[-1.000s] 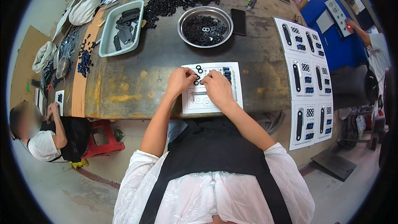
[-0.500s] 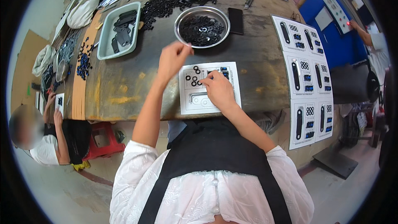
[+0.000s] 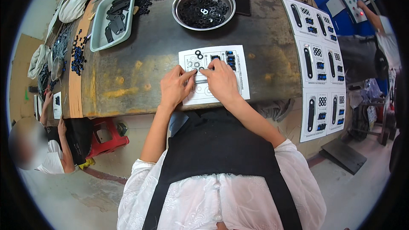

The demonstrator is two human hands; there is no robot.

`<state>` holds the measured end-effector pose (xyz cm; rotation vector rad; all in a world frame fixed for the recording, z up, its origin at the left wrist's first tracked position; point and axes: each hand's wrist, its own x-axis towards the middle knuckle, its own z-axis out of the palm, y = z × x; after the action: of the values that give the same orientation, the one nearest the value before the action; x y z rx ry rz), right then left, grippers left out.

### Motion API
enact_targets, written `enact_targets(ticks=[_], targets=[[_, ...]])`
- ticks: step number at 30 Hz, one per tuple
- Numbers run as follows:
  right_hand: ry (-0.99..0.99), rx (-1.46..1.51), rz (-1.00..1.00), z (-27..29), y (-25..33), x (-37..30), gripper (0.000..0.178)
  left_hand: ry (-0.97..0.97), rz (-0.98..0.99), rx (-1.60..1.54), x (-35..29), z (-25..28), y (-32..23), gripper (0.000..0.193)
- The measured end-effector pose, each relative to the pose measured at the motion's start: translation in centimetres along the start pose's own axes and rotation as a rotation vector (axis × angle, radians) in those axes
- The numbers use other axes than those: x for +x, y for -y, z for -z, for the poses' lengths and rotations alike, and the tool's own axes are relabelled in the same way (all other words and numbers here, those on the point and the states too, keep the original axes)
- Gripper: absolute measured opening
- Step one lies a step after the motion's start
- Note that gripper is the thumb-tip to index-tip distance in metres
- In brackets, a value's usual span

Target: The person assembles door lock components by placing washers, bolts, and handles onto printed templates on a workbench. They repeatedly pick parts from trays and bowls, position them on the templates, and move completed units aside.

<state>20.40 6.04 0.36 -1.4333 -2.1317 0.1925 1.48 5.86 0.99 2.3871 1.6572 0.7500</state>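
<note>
A white printed card (image 3: 186, 98) lies at the table's near edge, in front of me. My left hand (image 3: 175, 87) bends over its left side, with thumb and forefinger drawn together. From the right, my right hand (image 3: 222, 81) meets it with its thumb and forefinger closed in, fingertips almost touching the left ones. Black washers (image 3: 199, 55) lie on the card just beyond the fingers, and a dark ring shows right between the fingertips. Whatever the fingers pinch is hidden. Small black-and-blue parts (image 3: 230, 60) sit on the card's upper right, beyond my right hand.
Beyond the card stands a steel bowl (image 3: 174, 13) of black washers, with a phone (image 3: 242, 1) beside it. A pale tub (image 3: 94, 38) holds flat black pieces. Filled cards (image 3: 301, 86) line the right. A co-worker (image 3: 53, 153) sits left; another person's arm (image 3: 372, 15) reaches a control panel.
My left hand has come from beside the bowl down to the card, next to my right hand. Fewer black washers show on the card. The view has shifted, moving the table upward.
</note>
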Motion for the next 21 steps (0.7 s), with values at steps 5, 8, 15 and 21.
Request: enact_targets(ticks=[5, 8, 15, 21], targets=[[0.030, 0.023, 0.002, -0.46, -0.12, -0.09, 0.029, -0.042, -0.034, -0.013, 0.22, -0.21, 0.21, 0.021], [0.012, 0.025, 0.013, -0.49, 0.01, -0.17, 0.029, -0.054, -0.017, -0.038, 0.02, -0.38, 0.22, 0.020], [0.015, 0.029, -0.010, -0.52, 0.26, -0.26, 0.029, -0.028, 0.012, -0.021, -0.31, -0.38, 0.51, 0.021], [-0.007, 0.084, -0.043, -0.20, 0.25, -0.14, 0.028, -0.048, -0.036, -0.028, -0.10, -0.35, 0.71, 0.021]])
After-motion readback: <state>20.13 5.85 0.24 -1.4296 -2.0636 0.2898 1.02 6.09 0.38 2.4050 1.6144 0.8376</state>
